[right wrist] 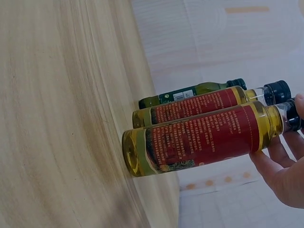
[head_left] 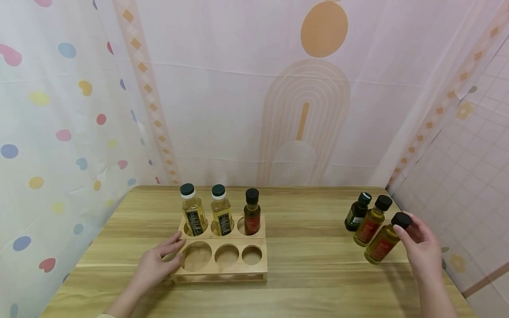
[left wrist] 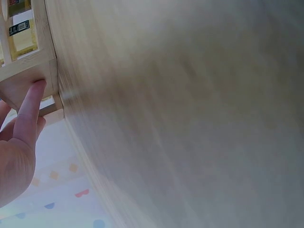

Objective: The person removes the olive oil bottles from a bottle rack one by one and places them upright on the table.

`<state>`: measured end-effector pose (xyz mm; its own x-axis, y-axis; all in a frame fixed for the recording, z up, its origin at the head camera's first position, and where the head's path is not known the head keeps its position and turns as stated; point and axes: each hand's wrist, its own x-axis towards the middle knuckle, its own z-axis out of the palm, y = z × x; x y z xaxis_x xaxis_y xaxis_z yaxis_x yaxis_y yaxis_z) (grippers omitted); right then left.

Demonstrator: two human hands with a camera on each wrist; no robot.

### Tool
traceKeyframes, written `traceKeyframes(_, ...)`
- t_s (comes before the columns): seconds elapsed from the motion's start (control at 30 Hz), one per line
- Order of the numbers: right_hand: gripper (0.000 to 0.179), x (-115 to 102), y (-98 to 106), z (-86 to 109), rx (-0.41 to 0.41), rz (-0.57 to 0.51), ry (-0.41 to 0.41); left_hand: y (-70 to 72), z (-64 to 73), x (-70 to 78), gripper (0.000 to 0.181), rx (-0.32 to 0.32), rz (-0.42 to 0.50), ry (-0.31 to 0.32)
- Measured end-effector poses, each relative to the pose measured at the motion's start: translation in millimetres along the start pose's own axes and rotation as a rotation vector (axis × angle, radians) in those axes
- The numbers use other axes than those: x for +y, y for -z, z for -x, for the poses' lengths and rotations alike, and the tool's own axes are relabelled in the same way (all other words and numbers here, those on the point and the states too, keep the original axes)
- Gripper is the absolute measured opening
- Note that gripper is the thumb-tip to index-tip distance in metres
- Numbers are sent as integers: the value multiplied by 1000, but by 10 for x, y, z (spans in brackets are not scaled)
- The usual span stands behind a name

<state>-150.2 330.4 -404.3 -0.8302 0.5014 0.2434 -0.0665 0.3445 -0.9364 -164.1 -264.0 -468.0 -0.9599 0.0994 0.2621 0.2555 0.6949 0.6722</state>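
Note:
My right hand [head_left: 424, 247] grips the black-capped neck of an oil bottle [right wrist: 204, 140] with a red label and yellow oil, at the right of the table. Just behind it stands a second red-labelled oil bottle [head_left: 370, 227], with a smaller dark green bottle [head_left: 356, 215] beyond. On the left, my left hand [head_left: 156, 264] touches the end of a two-tier wooden bottle rack [head_left: 260, 260], its fingers extended; in the left wrist view one fingertip [left wrist: 38, 88] presses on the end panel. The rack's upper tier holds two pale oil bottles [head_left: 193, 214] and a dark red-labelled bottle [head_left: 252, 216].
Three round holes, largest at the left, show in the rack's lower front tier. The wood-grain table [head_left: 306, 256] spans between the rack and the right-hand bottles. Patterned curtains [head_left: 222, 110] hang behind the table and along both sides.

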Motion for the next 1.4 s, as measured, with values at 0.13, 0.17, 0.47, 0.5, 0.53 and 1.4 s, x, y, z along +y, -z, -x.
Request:
traceKeyframes(0.13, 46, 0, 9, -10, -21, 18, -8, 5, -5, 14, 38, -7, -15, 8)
traceKeyframes(0.17, 46, 0, 10, -16, -24, 14, -13, 5, -6, 17, 38, -8, -16, 9)
traceKeyframes(0.47, 42, 8, 7, -54, -24, 41, 25, 1, -14, 1, 37, 6, -17, -19)
traceKeyframes(0.5, 41, 8, 7, -59, -23, 49, 31, -1, -15, 1, 37, 11, -19, -24)
traceKeyframes(0.53, 40, 7, 8, -63, -24, 54, 34, -2, -15, 4, 37, 15, -24, -30)
traceKeyframes(1.4, 54, -10, 253, -137, -216, 248, 195, -21, -9, -15, 36, 23, 8, -22)
